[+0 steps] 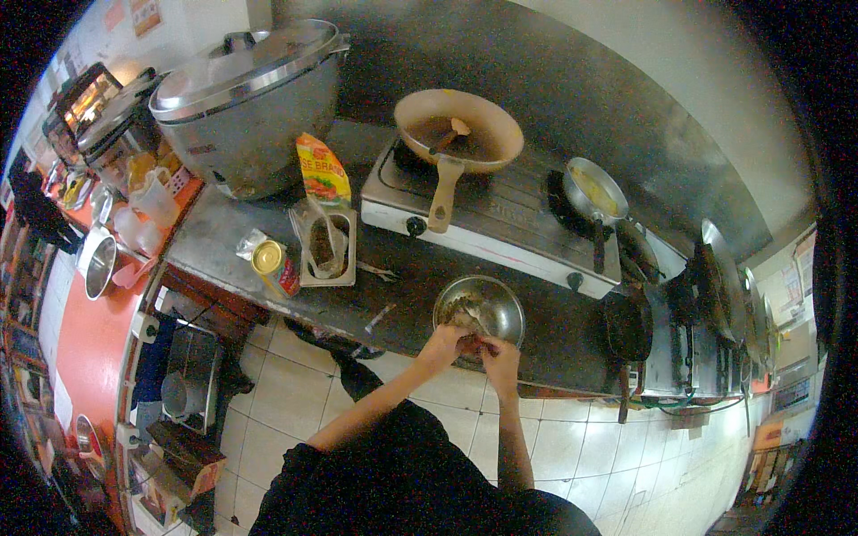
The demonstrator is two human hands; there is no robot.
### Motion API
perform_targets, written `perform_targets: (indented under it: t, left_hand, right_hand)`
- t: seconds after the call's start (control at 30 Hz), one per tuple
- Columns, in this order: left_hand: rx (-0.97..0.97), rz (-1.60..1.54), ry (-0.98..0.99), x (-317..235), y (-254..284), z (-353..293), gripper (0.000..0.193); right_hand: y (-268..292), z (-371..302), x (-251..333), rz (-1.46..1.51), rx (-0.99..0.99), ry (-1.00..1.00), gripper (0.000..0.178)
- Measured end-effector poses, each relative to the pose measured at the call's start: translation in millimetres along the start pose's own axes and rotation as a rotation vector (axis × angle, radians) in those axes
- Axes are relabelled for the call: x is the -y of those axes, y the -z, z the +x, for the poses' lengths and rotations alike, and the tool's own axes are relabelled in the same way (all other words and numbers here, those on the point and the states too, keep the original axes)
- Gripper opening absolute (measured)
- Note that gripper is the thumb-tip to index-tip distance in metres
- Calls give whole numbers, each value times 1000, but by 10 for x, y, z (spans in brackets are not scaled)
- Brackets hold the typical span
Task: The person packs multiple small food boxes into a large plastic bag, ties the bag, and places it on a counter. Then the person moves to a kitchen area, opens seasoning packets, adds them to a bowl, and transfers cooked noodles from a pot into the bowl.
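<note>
Both of my hands meet over the near rim of a round metal bowl [505, 308] on the dark counter. My left hand [444, 347] has its fingers closed at the bowl's edge. Beside it, my right hand [498, 355] is closed in a pinch, fingertips close to the left ones. Whatever lies between the fingers is too small and blurred to name. Some pale food [465, 314] shows inside the bowl. Left of the bowl are a metal container [344, 275] with a plastic bag in it, a utensil [377, 271], and a tin can [270, 259].
Behind the bowl stands a gas stove [500, 237] bearing a beige frying pan [500, 134] with a spatula and a small pan [597, 183] of yellowish food. A large lidded pot [241, 134] and a yellow-red packet [323, 174] are at left. Dark pans [627, 322] sit at right.
</note>
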State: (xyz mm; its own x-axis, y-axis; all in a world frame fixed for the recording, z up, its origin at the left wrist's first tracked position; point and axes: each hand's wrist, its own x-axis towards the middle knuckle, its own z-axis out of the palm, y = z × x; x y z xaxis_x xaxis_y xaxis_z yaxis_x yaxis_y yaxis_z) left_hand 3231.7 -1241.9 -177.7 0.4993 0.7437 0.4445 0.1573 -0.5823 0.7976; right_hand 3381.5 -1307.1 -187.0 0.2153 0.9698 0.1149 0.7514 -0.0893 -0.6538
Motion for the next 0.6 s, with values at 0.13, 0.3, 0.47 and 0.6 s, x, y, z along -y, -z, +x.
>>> perform_targets:
  t: [0.13,0.3,0.47,0.6]
  left_hand:
    - [176,168,94,18,24,20,21]
    - [56,212,-79,108,-6,174,24]
    - [145,251,49,-71,52,250,22]
    - [83,177,126,-52,42,274,29]
  right_hand:
    - [103,142,95,164,-187,85,27]
    - [33,219,11,-15,-128,263,26]
    - [-60,133,78,-71,-249,200,18]
    - [-133,140,277,81,-347,118,12]
